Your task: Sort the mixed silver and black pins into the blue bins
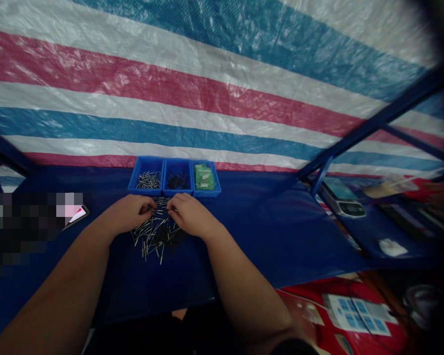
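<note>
A loose pile of thin metal pins (pixel 150 236), silver and dark mixed, lies on the blue table top; their exact kind is too small to tell. My left hand (pixel 133 213) is over the pile's left upper side, its thumb and fingers curled together at the pins. On the other side, my right hand (pixel 191 215) has its fingers pinched close to the pins too. What either set of fingertips holds is not clear. Just behind the hands stand joined blue bins: one with silver pins (pixel 148 180), one with dark pieces (pixel 177 180), and one with green-white packets (pixel 204 177).
Behind the blue table (pixel 266 231) hangs a striped plastic sheet (pixel 207 93). A blue metal frame post (pixel 318 158) slants up at the right, with a scale (pixel 346 199) beyond it. A flat white-and-pink item (pixel 77 214) lies at left. Printed sheets (pixel 360 313) lie lower right.
</note>
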Tool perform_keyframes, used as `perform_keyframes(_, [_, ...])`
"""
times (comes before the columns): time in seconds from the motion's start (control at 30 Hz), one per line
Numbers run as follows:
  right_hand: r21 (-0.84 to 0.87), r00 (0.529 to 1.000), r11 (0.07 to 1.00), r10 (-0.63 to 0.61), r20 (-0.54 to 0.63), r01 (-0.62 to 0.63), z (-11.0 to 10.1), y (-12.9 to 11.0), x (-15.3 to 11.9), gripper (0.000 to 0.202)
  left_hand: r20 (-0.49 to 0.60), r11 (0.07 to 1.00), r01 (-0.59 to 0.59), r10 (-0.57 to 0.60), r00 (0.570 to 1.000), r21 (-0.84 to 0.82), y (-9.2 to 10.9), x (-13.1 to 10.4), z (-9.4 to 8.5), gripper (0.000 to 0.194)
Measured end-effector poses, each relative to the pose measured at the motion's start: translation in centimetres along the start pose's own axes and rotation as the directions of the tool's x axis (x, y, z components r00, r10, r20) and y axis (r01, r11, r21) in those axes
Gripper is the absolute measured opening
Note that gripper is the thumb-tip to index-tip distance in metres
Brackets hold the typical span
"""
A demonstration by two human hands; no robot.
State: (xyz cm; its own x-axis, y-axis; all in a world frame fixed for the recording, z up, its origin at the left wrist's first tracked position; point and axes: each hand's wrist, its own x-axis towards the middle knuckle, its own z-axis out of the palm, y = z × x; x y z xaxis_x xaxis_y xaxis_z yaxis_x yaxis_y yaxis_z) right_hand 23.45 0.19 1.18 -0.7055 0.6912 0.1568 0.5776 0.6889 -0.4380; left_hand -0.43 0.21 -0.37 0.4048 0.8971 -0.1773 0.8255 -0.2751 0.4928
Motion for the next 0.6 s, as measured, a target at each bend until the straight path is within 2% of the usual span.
perform_keyframes(0.13, [0.082, 0.975, 0.996, 0.058, -0.212, -0.041, -0.6, 0.3, 0.2, 0.016, 0.023, 1.0, 0.001, -0.001, 1.0, -0.028, -0.1, 0.0, 0.2, 0.031])
perform_keyframes(0.27, [0.043, 0.877, 0.982, 0.186, -0.443, -0.186, -0.4, 0.8, 0.9, 0.022, 0.019, 1.0, -0.001, 0.001, 1.0, -0.016, -0.1, 0.2, 0.2, 0.027])
perform_keyframes(0.4, [0.001, 0.79, 0.938, 0.293, -0.538, -0.348, 0.2, 1.3, 1.6, 0.018, 0.013, 1.0, -0.013, 0.013, 1.0, -0.008, -0.2, 0.3, 0.2, 0.025])
perform_keyframes(0.53, [0.006, 0.722, 0.926, 0.298, -0.624, -0.378, 0.4, 1.6, 1.7, 0.019, 0.008, 1.0, -0.022, 0.022, 1.0, -0.007, -0.1, 0.3, 0.3, 0.022])
perform_keyframes(0.6, [0.011, 0.706, 0.923, 0.302, -0.64, -0.385, 0.6, 1.7, 1.7, 0.019, 0.004, 0.999, -0.033, 0.033, 0.999, -0.011, -0.1, 0.3, 0.3, 0.021])
